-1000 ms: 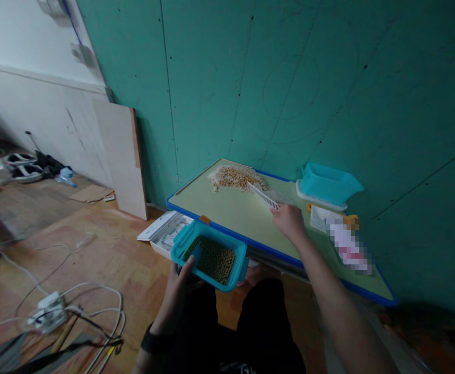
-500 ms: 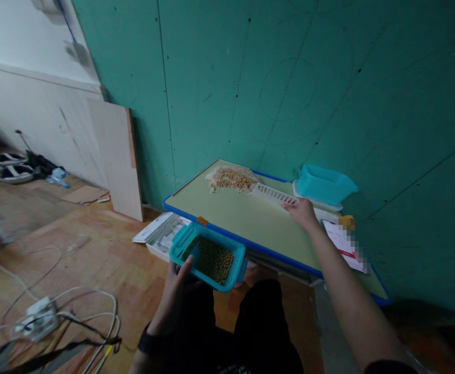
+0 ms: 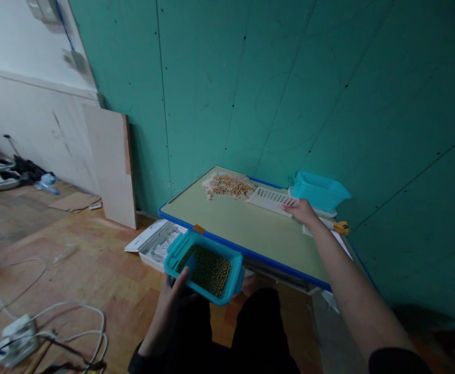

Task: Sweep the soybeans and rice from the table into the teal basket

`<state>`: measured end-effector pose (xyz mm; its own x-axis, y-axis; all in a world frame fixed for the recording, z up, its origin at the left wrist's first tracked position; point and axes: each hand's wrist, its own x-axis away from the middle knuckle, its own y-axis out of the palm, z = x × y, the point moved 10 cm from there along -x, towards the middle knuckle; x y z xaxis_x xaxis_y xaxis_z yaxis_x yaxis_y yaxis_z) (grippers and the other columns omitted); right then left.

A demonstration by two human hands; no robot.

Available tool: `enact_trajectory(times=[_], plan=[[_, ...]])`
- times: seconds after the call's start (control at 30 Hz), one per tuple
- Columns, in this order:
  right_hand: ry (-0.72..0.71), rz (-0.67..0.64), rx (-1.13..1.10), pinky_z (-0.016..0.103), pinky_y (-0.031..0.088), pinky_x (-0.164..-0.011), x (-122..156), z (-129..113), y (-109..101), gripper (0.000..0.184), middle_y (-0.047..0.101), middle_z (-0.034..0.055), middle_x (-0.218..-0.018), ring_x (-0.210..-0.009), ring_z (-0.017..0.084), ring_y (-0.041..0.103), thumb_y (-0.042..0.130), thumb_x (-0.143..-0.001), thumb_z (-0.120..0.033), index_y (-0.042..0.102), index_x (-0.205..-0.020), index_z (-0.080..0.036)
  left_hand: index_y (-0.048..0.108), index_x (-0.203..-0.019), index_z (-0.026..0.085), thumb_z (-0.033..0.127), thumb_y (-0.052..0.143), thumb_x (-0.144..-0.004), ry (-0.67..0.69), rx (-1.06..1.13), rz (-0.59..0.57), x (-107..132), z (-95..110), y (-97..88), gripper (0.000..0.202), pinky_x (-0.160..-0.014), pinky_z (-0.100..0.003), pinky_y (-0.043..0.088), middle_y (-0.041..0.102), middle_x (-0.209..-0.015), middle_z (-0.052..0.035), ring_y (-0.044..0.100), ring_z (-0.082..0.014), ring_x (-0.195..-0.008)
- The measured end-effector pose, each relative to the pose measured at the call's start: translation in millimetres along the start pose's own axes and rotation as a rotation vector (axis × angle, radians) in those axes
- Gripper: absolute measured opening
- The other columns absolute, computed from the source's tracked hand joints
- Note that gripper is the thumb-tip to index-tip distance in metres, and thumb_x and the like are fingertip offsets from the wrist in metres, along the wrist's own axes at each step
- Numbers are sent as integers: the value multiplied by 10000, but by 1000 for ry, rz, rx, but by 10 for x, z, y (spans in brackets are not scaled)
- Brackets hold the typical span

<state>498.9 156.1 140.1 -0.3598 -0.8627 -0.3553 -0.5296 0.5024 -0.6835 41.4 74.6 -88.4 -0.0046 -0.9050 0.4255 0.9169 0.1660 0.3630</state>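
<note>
My right hand point(image 3: 299, 210) grips a slotted white strip point(image 3: 268, 201) over the table point(image 3: 251, 228), my left hand point(image 3: 173, 291) a bean tub point(image 3: 234, 270) best held level

two hands point(image 3: 173, 298) point(image 3: 301, 212), two blue containers point(image 3: 235, 278) point(image 3: 321, 189), one slotted white strip point(image 3: 267, 203), one heap of beans point(image 3: 231, 187), one table point(image 3: 227, 221) and one pale board point(image 3: 112, 169) are seen.

Rough workshop-like room: bare green wallboard point(image 3: 208, 83), leaning panel point(image 3: 110, 166), power strip point(image 3: 17, 337) on floor point(image 3: 91, 254).
</note>
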Motion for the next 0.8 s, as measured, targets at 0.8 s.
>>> enact_trajectory(times=[0.8], plan=[[-175,-44,62,371,576,-785,514,-690,696,208,801,140,-924,-893,320,767,694,-805,-326,806,-895,-174,428,-1452,351,525,811,-771,24,13,-19,10,10,-13,801,-736,-436,654,579,-1420,-156,685,-359,-1135]])
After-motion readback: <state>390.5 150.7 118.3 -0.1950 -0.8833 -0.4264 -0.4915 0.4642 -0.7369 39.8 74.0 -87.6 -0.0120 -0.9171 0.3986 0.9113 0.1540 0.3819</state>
